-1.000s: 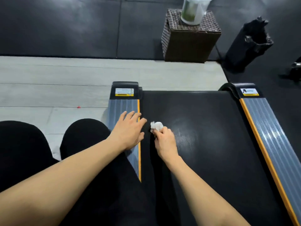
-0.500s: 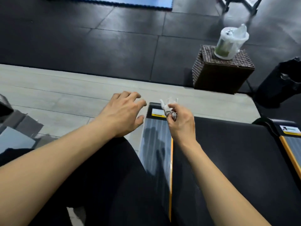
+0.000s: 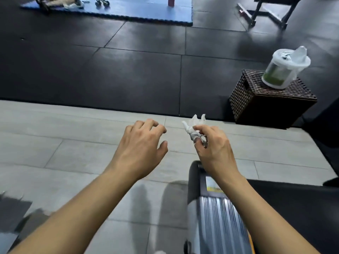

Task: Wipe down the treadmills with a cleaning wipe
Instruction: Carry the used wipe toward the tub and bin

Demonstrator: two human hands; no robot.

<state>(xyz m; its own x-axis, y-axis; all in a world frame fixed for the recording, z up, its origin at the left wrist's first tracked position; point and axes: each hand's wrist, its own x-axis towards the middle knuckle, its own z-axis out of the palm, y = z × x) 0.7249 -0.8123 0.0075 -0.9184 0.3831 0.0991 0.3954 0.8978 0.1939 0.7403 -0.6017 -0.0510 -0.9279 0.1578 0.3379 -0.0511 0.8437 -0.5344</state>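
From the head view, the crumpled cleaning wipe [image 3: 193, 127] is pinched in the fingertips of the right hand [image 3: 213, 146], held up in the air above the far end of the treadmill [image 3: 216, 222], touching nothing but those fingers. The left hand [image 3: 142, 149] is held just to the left of it, fingers loosely curled and empty, hovering over the pale floor [image 3: 64, 143]. The wipe looks greyed and balled tight (spent, most likely), so a fresh sheet seems to be called for, or at least a refold. If a refold is chosen, the wad should be opened out by both hands and a clean face turned outward, then laid flat under the palm rather than dabbed with a pinched tip, so that the ribbed grey side rail at near right and the black belt [image 3: 293, 213] beside it are covered in long overlapping strokes. If a new one is wanted, the wipe tub [image 3: 282, 70] is seen on the wicker box [image 3: 264, 103] at far right, well apart from both hands, with a sheet already poking from its lid.
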